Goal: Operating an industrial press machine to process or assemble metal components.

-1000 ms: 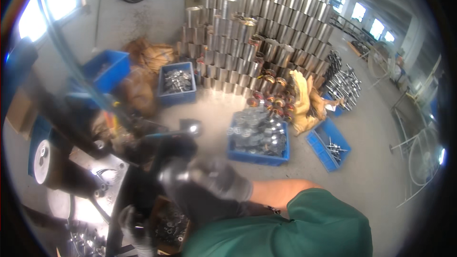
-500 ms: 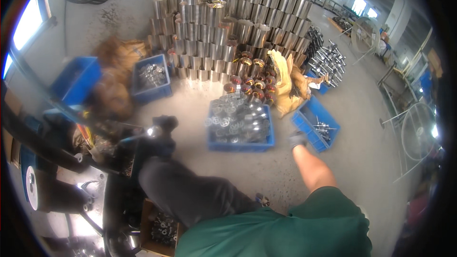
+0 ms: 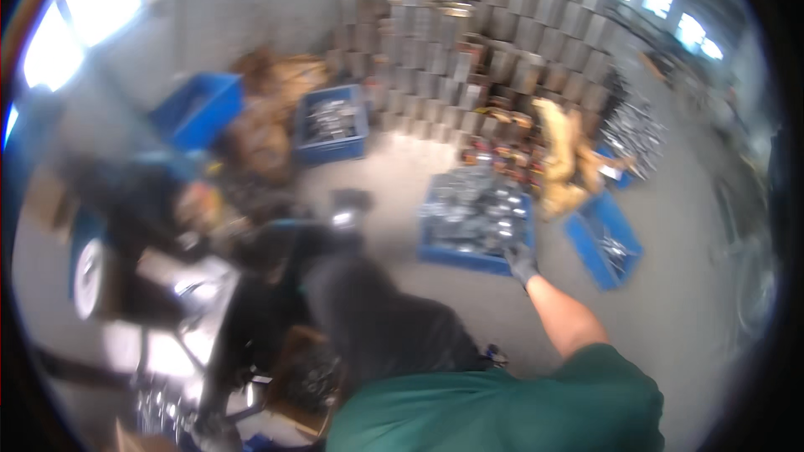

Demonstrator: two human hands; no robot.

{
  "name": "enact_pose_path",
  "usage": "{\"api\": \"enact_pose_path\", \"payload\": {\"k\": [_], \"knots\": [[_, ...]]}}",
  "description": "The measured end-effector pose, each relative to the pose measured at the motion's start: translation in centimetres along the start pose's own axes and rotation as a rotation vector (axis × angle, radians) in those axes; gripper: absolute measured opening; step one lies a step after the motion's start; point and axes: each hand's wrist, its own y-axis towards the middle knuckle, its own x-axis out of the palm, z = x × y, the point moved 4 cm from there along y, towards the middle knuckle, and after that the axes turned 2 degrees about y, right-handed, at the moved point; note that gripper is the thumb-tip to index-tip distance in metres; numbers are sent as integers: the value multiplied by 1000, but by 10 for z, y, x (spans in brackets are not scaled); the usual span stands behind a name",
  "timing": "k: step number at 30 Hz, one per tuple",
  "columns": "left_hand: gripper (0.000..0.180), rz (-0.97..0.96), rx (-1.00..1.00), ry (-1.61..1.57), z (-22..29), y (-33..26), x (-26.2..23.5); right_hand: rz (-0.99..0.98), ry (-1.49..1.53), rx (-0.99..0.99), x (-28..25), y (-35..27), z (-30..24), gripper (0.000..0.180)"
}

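Observation:
My right hand (image 3: 523, 263), in a grey glove, is at the near right corner of a blue crate (image 3: 465, 258). Its blurred fingers look apart, reaching over the rim toward the parts, and I see nothing held in them. Shiny round metal parts (image 3: 473, 209) fill that crate in a heap. Just to the right, a second blue crate (image 3: 578, 243) holds a few slim metal shafts (image 3: 615, 251). I cannot make out my left hand anywhere in the picture.
Stacked metal cylinders (image 3: 419, 59) stand along the back, with torn brown paper (image 3: 555, 159) before them. Another blue crate of parts (image 3: 332, 121) sits back left. Machinery (image 3: 109, 280) and a cardboard box of small parts (image 3: 306, 377) are at the left. Metal shafts (image 3: 632, 134) lie piled at the right.
My right hand has moved left, from beside the crate of shafts to the corner of the full crate. The whole view has swung left, so things appear farther right and more blurred.

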Motion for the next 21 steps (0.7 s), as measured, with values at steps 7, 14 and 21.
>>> {"api": "enact_pose_path", "payload": {"k": [7, 14, 21], "knots": [[46, 451, -105, -663, -14, 18, 126, 5, 73, -719, -11, -21, -198, 19], [13, 874, -109, -799, 54, -6, 160, -345, 323, -1266, -56, -122, -479, 21], [23, 881, -194, -851, 94, -7, 169, -748, 207, -1684, 26, -213, -580, 27]]}}
